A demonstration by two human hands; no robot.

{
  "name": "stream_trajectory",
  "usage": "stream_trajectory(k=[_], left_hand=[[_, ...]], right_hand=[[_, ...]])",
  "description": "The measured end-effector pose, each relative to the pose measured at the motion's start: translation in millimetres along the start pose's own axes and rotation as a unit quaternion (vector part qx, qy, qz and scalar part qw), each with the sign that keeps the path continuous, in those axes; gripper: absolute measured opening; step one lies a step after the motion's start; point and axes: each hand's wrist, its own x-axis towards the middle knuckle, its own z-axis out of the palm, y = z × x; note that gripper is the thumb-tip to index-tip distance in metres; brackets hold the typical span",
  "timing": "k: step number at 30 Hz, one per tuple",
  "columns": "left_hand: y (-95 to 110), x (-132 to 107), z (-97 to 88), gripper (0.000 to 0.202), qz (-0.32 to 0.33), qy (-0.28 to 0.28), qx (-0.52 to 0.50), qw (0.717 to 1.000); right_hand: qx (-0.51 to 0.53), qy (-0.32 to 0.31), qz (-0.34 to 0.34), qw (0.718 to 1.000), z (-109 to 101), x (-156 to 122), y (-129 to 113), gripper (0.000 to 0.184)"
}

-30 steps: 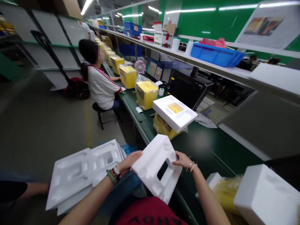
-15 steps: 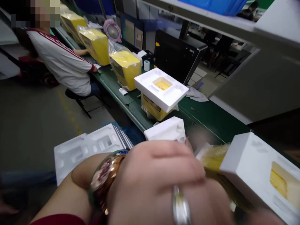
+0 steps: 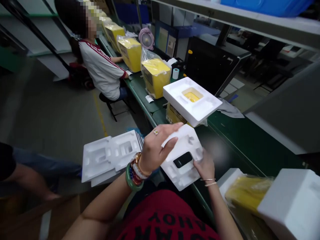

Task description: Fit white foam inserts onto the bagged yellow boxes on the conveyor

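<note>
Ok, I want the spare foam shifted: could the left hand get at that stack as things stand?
Probably yes. The left hand is right beside the stack, with nothing between them. But it is holding the foam insert with the right hand, so it would likely have to let go first.

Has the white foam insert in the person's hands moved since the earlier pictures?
Yes, the white foam insert has turned: its dark slot, steep earlier, now lies nearly level beside the stack of foam trays.
</note>
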Motion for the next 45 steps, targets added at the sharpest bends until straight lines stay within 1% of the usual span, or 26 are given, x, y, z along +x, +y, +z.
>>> stream_trajectory(k=[1, 2, 4, 6, 9, 11, 15, 17, 19, 21, 22, 23, 25, 27, 28, 29, 31, 32, 33, 34, 35, 37, 39, 41, 43, 45], left_hand=[[-20.3, 14.3, 16.9, 0.059, -0.004, -0.036, -0.012, 0.999], [-42.7, 23.2, 32.4, 0.074, -0.027, -0.075, -0.021, 0.997], [-86.8, 28.0, 55.8, 0.097, -0.110, -0.182, -0.059, 0.975], [-120.4, 22.5, 67.5, 0.098, -0.175, -0.258, -0.136, 0.940], [-145.8, 10.4, 68.9, 0.086, -0.235, -0.286, -0.245, 0.896], [-154.1, 3.1, 62.5, 0.082, -0.274, -0.283, -0.278, 0.876], [-168.9, -14.5, 34.2, 0.086, -0.349, -0.250, -0.302, 0.851], [-171.4, -25.9, 14.3, 0.090, -0.367, -0.221, -0.317, 0.846], [-166.7, -37.7, -5.4, 0.092, -0.377, -0.202, -0.324, 0.844], [-156.1, -48.0, -21.9, 0.092, -0.374, -0.178, -0.316, 0.854], [-150.0, -52.4, -28.3, 0.092, -0.361, -0.162, -0.306, 0.866], [-144.3, -56.2, -33.4, 0.092, -0.338, -0.147, -0.293, 0.882], [-135.7, -62.8, -39.3, 0.097, -0.273, -0.131, -0.260, 0.917], [-131.2, -68.6, -39.3, 0.101, -0.212, -0.141, -0.217, 0.942], [-129.7, -71.4, -36.9, 0.101, -0.191, -0.149, -0.195, 0.951], [-128.2, -74.2, -33.0, 0.100, -0.172, -0.157, -0.173, 0.957], [-123.6, -80.3, -21.6, 0.097, -0.125, -0.182, -0.123, 0.967], [-120.8, -83.5, -14.8, 0.095, -0.087, -0.197, -0.094, 0.972], [-118.4, -86.7, -7.9, 0.092, -0.042, -0.207, -0.059, 0.976], [-117.4, -89.7, -1.0, 0.087, 0.007, -0.209, -0.017, 0.978], [-118.5, -92.4, 5.8, 0.081, 0.054, -0.199, 0.031, 0.978], [-129.3, -95.5, 19.2, 0.068, 0.124, -0.152, 0.116, 0.974], [-150.6, -94.6, 34.3, 0.058, 0.142, -0.111, 0.162, 0.970], [-175.1, -89.7, 51.8, 0.053, 0.105, -0.113, 0.162, 0.975], [-195.1, -81.5, 70.7, 0.051, 0.045, -0.156, 0.141, 0.977], [-207.6, -71.4, 88.4, 0.051, 0.013, -0.201, 0.121, 0.972]], right_hand=[[-0.002, 0.005, -0.001, 1.000, -4.2, 3.3, -5.0, 0.076], [-0.003, 0.008, -0.001, 1.000, -9.1, 6.2, -10.4, 0.076], [-0.008, 0.011, -0.006, 1.000, -19.8, 11.1, -21.0, 0.075], [-0.005, 0.013, -0.024, 1.000, -31.3, 14.9, -28.2, 0.074], [0.053, 0.007, -0.065, 0.996, -50.6, 17.4, -25.7, 0.061], [0.098, 0.024, -0.051, 0.994, -64.1, 14.8, -14.4, 0.050], [0.157, 0.091, 0.056, 0.982, -79.5, -3.2, 11.5, 0.044], [0.211, 0.075, 0.078, 0.972, -75.8, -15.1, 13.0, 0.041], [0.266, 0.024, 0.068, 0.961, -65.0, -24.9, 2.3, 0.038], [0.302, -0.028, 0.034, 0.952, -50.5, -29.3, -17.1, 0.036], [0.312, -0.043, 0.015, 0.949, -43.0, -28.8, -27.5, 0.036], [0.323, -0.044, 0.002, 0.946, -36.0, -26.1, -36.9, 0.037], [0.362, 0.001, 0.019, 0.932, -24.1, -14.5, -48.7, 0.043], [0.434, 0.063, 0.104, 0.892, -15.9, 2.6, -48.6, 0.050], [0.483, 0.073, 0.166, 0.857, -13.1, 11.3, -44.2, 0.052], [0.537, 0.055, 0.229, 0.810, -11.2, 19.0, -37.5, 0.054], [0.643, -0.039, 0.318, 0.696, -9.6, 27.7, -19.6, 0.060], [0.682, -0.088, 0.338, 0.642, -9.7, 27.5, -9.3, 0.062], [0.712, -0.119, 0.346, 0.600, -10.0, 24.1, 1.3, 0.062], [0.733, -0.121, 0.347, 0.572, -10.4, 17.6, 11.9, 0.059], [0.750, -0.100, 0.345, 0.555, -10.5, 8.5, 22.2, 0.053], [0.773, -0.029, 0.340, 0.535, -9.0, -14.4, 40.7, 0.043], [0.790, 0.027, 0.328, 0.517, -4.1, -38.3, 54.5, 0.042], [0.797, 0.044, 0.312, 0.515, 4.0, -57.3, 63.0, 0.040], [0.793, 0.052, 0.293, 0.532, 13.5, -68.0, 67.1, 0.033], [0.782, 0.069, 0.282, 0.552, 22.2, -70.3, 69.0, 0.026]])
